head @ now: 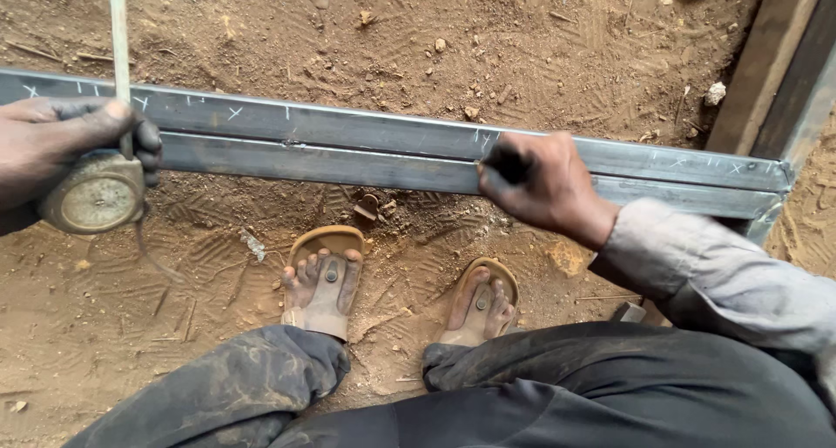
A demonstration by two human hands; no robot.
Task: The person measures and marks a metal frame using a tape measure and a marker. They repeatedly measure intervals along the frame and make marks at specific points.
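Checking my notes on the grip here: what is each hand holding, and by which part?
The left hand holds a tape measure by its round case, thumb across the top. The right hand pinches something small against the steel bars; what it is cannot be told.

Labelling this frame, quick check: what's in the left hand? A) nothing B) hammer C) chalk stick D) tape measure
D: the left hand grips a round, worn tape measure with its blade pulled out past the steel bars, while the right hand rests on the bars.
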